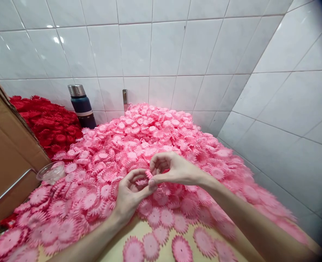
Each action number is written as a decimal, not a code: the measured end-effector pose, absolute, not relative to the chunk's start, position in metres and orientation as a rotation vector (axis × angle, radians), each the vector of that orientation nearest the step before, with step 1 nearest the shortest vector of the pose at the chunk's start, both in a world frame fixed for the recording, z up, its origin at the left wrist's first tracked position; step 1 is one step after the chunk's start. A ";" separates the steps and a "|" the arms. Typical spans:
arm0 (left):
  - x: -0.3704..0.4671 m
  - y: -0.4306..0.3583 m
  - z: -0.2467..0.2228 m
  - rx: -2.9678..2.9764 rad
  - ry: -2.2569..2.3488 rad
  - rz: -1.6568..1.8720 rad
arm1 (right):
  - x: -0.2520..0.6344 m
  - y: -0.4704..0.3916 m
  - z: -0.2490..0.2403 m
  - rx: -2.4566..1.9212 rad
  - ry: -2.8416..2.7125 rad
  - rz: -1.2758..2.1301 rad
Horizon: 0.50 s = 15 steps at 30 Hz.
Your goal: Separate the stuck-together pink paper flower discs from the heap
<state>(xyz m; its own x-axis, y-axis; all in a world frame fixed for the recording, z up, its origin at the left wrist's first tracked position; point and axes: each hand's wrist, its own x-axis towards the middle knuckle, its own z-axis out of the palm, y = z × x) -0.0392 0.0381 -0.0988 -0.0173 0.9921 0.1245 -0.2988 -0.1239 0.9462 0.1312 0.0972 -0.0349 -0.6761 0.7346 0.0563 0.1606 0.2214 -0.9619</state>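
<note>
In the head view, a small pink frilled piece (149, 174) is between the fingertips of the left hand (128, 198) and the right hand (177, 170). Both hands' fingers are narrow, holding it together. It is seen nearly from its edge, and its long axis slants from upper left to lower right, above the surface (114, 242) and the pile of pink discs (103, 156).
</note>
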 end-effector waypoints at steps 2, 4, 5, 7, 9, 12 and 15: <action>-0.039 0.039 -0.098 1.068 0.909 1.427 | 0.134 0.096 -0.032 -0.830 -2.063 1.443; -0.039 0.039 -0.099 1.063 0.916 1.415 | 0.136 0.097 -0.030 -0.828 -2.087 1.435; -0.039 0.039 -0.099 1.062 0.927 1.408 | 0.137 0.097 -0.030 -0.826 -2.089 1.434; -0.039 0.039 -0.099 1.061 0.951 1.401 | 0.138 0.097 -0.029 -0.832 -2.101 1.415; -0.039 0.039 -0.099 1.082 0.984 1.407 | 0.138 0.097 -0.027 -0.844 -2.130 1.365; -0.039 0.039 -0.097 1.181 1.067 1.424 | 0.137 0.094 -0.024 -0.844 -2.178 1.289; -0.040 0.039 -0.096 1.263 1.142 1.431 | 0.136 0.092 -0.022 -0.856 -2.195 1.240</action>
<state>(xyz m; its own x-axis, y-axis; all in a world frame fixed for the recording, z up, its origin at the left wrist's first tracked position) -0.0401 0.0386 -0.0958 -0.0890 0.9797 0.1794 -0.0425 -0.1837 0.9821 0.1365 0.0922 -0.0224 -0.6922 0.7151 0.0973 0.2858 0.3955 -0.8729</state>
